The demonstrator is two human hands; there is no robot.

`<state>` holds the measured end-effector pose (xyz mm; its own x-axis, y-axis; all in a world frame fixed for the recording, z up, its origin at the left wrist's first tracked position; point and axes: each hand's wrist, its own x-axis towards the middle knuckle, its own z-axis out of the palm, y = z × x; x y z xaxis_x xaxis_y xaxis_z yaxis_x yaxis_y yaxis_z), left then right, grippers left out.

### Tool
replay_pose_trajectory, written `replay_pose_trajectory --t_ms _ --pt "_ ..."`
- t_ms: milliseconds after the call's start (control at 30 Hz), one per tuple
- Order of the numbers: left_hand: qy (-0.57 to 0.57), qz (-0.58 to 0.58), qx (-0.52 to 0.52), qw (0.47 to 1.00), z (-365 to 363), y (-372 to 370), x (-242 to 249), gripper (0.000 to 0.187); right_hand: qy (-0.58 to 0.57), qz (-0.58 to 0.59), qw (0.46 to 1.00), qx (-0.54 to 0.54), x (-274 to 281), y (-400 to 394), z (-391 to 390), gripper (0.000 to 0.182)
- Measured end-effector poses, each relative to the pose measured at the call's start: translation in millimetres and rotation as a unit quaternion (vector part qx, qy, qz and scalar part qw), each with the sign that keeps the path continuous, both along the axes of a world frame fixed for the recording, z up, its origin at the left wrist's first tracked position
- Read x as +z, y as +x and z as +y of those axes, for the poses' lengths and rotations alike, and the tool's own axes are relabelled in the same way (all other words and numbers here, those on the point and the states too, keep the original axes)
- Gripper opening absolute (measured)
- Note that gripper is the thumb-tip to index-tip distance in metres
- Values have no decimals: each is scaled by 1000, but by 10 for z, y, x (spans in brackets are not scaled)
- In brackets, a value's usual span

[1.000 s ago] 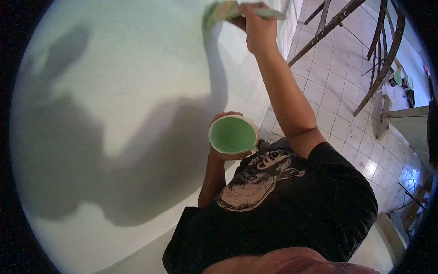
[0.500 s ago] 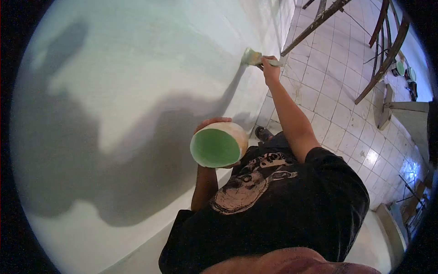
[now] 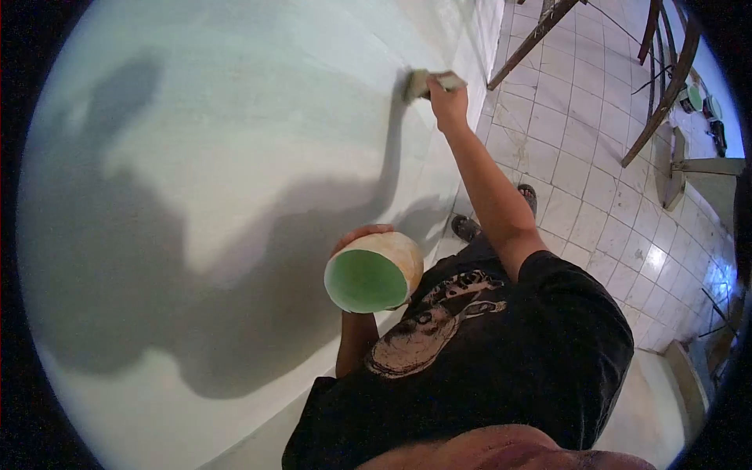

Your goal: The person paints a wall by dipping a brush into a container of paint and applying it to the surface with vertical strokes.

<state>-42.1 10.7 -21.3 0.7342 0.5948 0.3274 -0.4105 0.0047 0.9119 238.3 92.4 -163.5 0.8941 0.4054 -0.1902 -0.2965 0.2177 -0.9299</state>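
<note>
My right hand (image 3: 449, 102) is closed around the handle of a paintbrush (image 3: 418, 84). The bristles meet the pale green wall (image 3: 258, 102), and the brush casts a long shadow below it. In front of my chest, my left hand (image 3: 362, 235) holds a white paint bucket (image 3: 407, 254) from its far side and underneath. Its mouth tilts toward me and shows green paint (image 3: 368, 278) inside. Most of the left fingers are hidden behind the bucket.
White floor tiles (image 3: 576, 149) stretch out to the right of the wall. Dark wooden poles (image 3: 540, 39) stand at the upper right. Beyond them are green-topped containers (image 3: 691, 99). A pale wooden piece (image 3: 709, 166) juts in at the right edge. My sandalled feet (image 3: 465, 228) are near the wall.
The paintbrush in my right hand has moved up and left along the wall, away from the corner edge. The bucket sits slightly lower in view, still in my left hand.
</note>
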Motion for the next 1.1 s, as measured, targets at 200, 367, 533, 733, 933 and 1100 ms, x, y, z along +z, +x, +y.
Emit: replay_pose_trajectory --t_ms 200,367,533,733,933,1100 --pt "-142 -3 -41 989 -67 163 118 34 342 180 919 73 485 279 -289 14" --pt "-99 1 -21 995 -146 297 240 35 284 178 941 42 -511 -65 -192 18" --pt "-47 44 -3 998 4 308 160 37 74 138 988 17 -1769 -28 -257 16" --pt "-73 7 -62 995 -71 366 289 38 -91 64 993 31 -2063 -9 -130 12" --pt "-123 -15 -35 992 11 161 140 36 21 71 997 -20 -483 105 68 16" --pt "-165 25 12 986 -88 343 373 34 304 277 910 50 -74 406 -275 17"
